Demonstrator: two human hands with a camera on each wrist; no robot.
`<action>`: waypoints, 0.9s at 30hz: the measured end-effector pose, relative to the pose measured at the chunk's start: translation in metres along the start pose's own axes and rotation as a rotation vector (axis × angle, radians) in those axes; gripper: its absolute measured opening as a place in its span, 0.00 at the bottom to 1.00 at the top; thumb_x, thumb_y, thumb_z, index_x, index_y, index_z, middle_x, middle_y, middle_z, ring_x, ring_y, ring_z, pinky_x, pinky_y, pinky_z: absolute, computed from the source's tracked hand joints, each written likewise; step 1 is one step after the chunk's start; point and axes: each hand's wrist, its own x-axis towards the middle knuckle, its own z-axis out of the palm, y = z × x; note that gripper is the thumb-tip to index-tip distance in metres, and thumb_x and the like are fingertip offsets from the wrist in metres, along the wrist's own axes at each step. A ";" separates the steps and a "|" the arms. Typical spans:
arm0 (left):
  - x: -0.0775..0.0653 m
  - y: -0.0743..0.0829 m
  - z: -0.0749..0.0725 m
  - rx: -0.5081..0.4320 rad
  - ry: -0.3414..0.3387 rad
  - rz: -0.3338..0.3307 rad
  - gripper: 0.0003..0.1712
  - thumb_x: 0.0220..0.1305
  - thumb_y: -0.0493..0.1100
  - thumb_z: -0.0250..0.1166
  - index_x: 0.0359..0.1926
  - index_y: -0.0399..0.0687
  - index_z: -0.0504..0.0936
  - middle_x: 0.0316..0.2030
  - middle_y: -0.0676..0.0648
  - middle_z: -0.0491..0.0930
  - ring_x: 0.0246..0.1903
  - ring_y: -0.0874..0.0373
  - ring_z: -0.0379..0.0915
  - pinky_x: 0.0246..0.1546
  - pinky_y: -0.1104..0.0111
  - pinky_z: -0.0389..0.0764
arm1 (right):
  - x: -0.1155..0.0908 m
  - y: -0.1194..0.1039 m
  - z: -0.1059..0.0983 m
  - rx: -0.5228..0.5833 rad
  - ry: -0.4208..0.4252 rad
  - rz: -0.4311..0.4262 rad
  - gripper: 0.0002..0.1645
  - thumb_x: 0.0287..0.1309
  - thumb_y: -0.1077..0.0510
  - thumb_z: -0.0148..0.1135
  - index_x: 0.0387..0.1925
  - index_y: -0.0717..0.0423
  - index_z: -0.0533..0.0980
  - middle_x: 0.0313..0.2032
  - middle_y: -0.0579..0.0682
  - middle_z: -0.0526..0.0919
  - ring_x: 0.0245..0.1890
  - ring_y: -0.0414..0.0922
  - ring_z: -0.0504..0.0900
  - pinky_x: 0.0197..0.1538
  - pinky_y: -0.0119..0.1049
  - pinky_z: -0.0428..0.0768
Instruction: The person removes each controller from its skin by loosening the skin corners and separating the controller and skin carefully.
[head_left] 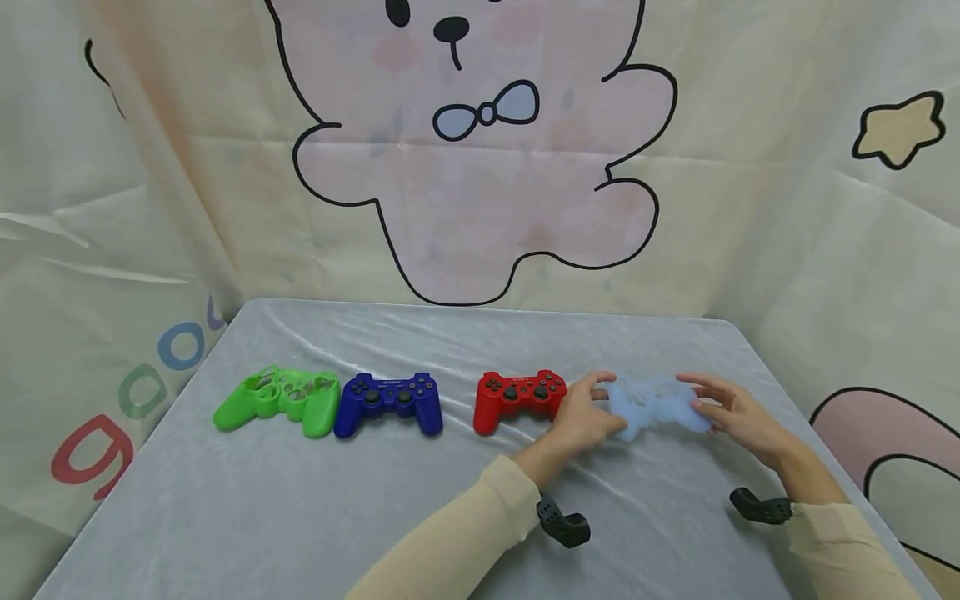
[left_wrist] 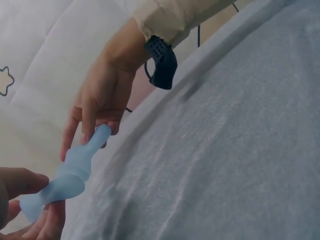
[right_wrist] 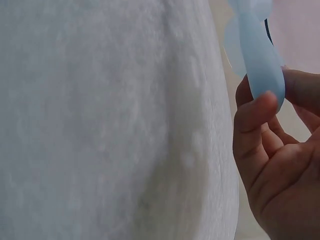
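A pale blue, translucent silicone controller cover (head_left: 651, 403) is held between both hands on the right side. My left hand (head_left: 581, 417) pinches its left grip, and my right hand (head_left: 746, 425) pinches the right grip. In the right wrist view, the thumb and fingers of the right hand (right_wrist: 280, 165) press on either side of the rounded grip end of the cover (right_wrist: 262, 75). The left wrist view has the cover (left_wrist: 75, 165) stretching between both hands, seemingly raised off the table. Just left of my left hand lies a red game controller (head_left: 517, 396), partly covered by its fingers.
Further left on the grey cloth-covered table (head_left: 315, 517) lie a blue game controller (head_left: 388, 402) and a bright green silicone controller cover (head_left: 285, 398), side by side. A printed curtain (head_left: 465, 208) hangs behind the table. Each wrist carries a black strap-on camera mount (head_left: 564, 523).
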 end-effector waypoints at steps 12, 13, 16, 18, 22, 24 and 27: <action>0.007 -0.010 0.012 -0.013 0.025 -0.015 0.38 0.49 0.28 0.76 0.62 0.56 0.80 0.53 0.46 0.84 0.50 0.55 0.81 0.41 0.66 0.83 | -0.004 0.008 -0.008 -0.013 -0.003 0.015 0.30 0.75 0.58 0.53 0.75 0.53 0.62 0.51 0.37 0.70 0.40 0.32 0.76 0.36 0.34 0.80; 0.008 -0.010 0.013 -0.016 0.022 -0.014 0.38 0.50 0.28 0.76 0.62 0.55 0.80 0.53 0.46 0.84 0.50 0.55 0.80 0.41 0.65 0.83 | -0.004 0.009 -0.009 -0.014 0.001 0.018 0.30 0.75 0.59 0.53 0.75 0.53 0.63 0.51 0.37 0.70 0.39 0.32 0.76 0.36 0.34 0.80; 0.010 -0.010 0.018 -0.027 0.015 -0.010 0.39 0.49 0.27 0.75 0.63 0.54 0.79 0.53 0.45 0.84 0.51 0.54 0.80 0.40 0.65 0.83 | -0.006 0.012 -0.014 -0.022 0.005 0.039 0.30 0.76 0.58 0.52 0.75 0.51 0.62 0.51 0.37 0.69 0.41 0.31 0.74 0.37 0.33 0.80; 0.011 -0.010 0.022 -0.031 0.012 -0.017 0.39 0.50 0.27 0.75 0.63 0.54 0.79 0.53 0.45 0.83 0.51 0.54 0.80 0.41 0.65 0.83 | -0.007 0.014 -0.017 -0.020 0.007 0.061 0.30 0.76 0.57 0.51 0.76 0.50 0.62 0.50 0.37 0.69 0.41 0.31 0.73 0.38 0.33 0.80; 0.013 -0.009 0.028 -0.021 0.019 -0.033 0.38 0.50 0.27 0.76 0.62 0.55 0.80 0.52 0.47 0.84 0.50 0.55 0.79 0.44 0.65 0.83 | -0.009 0.019 -0.019 -0.015 -0.002 0.083 0.31 0.76 0.57 0.52 0.76 0.50 0.61 0.50 0.38 0.69 0.42 0.31 0.73 0.38 0.32 0.80; 0.014 -0.010 0.031 -0.004 0.028 -0.036 0.38 0.49 0.28 0.76 0.62 0.55 0.80 0.51 0.48 0.84 0.49 0.57 0.79 0.45 0.65 0.83 | -0.010 0.021 -0.019 -0.015 0.007 0.086 0.30 0.76 0.57 0.53 0.75 0.51 0.62 0.49 0.37 0.70 0.41 0.30 0.73 0.38 0.32 0.80; 0.014 -0.010 0.034 0.029 0.047 -0.051 0.38 0.49 0.29 0.78 0.61 0.57 0.81 0.50 0.49 0.85 0.49 0.57 0.79 0.46 0.66 0.82 | -0.010 0.024 -0.018 -0.027 0.024 0.070 0.28 0.75 0.59 0.54 0.73 0.51 0.65 0.48 0.35 0.71 0.40 0.30 0.73 0.37 0.32 0.80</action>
